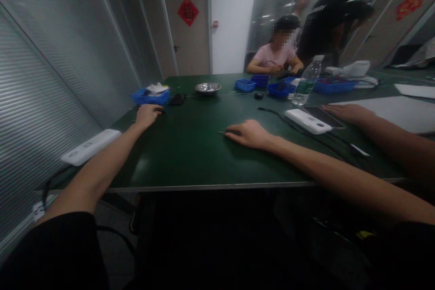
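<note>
My left hand (148,115) rests at the left of the green table (190,158), its fingers curled round a small dark object (159,110) that I cannot make out. Just behind that hand is a blue basket (151,97) with white paper in it, and a black item (177,99) lies to its right. Near the middle of the table my right hand (249,134) is closed on a dark-handled tool, whose thin metal shaft (220,132) points left. A shiny metal bowl (208,89) stands farther back, between my two hands.
White power banks (91,146) (307,121) lie left and right, the right one with black cables. Another person's hand (351,112) rests at the right. Blue baskets (244,84) and a water bottle (307,82) stand behind; a person in pink (272,56) sits at the far side.
</note>
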{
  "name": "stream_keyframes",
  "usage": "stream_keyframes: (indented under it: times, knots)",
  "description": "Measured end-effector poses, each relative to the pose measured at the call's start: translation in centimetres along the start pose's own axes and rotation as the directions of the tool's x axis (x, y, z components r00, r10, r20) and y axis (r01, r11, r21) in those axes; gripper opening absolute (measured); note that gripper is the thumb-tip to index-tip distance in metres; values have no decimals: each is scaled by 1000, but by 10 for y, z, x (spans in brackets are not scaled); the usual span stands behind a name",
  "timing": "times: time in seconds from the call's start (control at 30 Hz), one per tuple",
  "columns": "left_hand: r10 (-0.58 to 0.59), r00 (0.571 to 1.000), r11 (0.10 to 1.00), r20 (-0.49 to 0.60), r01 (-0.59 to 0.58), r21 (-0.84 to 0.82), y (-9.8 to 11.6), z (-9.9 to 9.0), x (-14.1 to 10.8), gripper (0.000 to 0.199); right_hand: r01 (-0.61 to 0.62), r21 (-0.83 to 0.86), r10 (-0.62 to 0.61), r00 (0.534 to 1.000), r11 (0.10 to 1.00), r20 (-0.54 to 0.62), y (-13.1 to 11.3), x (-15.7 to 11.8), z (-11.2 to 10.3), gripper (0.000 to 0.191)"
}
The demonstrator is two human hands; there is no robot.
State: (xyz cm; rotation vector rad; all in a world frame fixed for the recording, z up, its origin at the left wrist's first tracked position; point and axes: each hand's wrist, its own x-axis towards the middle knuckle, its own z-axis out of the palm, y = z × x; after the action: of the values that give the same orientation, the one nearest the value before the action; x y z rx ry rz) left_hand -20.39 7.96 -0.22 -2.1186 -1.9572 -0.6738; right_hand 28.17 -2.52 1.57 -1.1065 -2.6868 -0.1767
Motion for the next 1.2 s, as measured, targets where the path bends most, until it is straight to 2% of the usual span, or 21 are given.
stream_keyframes:
  times: [0.27, 0.63, 0.8, 0.87, 0.97, 1.03, 1.1, 1.13, 1.2]
  knots:
    - [-57, 998, 996, 3, 57, -61, 4, -3, 0, 31, 7, 22, -7, 1000, 1000, 1, 0, 0, -1, 51]
    - [-35, 999, 998, 15, 36, -51, 2, -5, 2, 27, 8, 26, -8, 1000, 1000, -2, 1, 0, 0, 51]
    - [-36, 999, 980, 23, 39, -196, 9, -3, 4, 21, 4, 26, -4, 1000, 1000, 5, 1, 0, 0, 52]
    - [22, 998, 946, 57, -2, -325, 27, 0, 3, 19, 4, 32, -4, 1000, 999, 7, 0, -1, 0, 52]
    - [214, 969, 828, 127, -111, -549, 76, 5, -7, 22, 12, 41, -12, 1000, 999, -6, -1, -1, 0, 52]
    - [376, 912, 717, 163, -175, -674, 118, 6, -20, 26, 21, 48, -19, 999, 999, -27, -3, -2, -1, 52]
    - [514, 837, 612, 188, -204, -764, 156, 7, -35, 31, 27, 55, -24, 998, 998, -49, -5, -2, -2, 52]
    - [555, 809, 580, 194, -210, -787, 171, 6, -42, 33, 30, 57, -27, 998, 998, -57, -6, -3, -3, 52]
    - [607, 769, 573, 201, -247, -782, 192, 4, -55, 36, 35, 57, -32, 997, 998, -64, -7, -3, -4, 50]
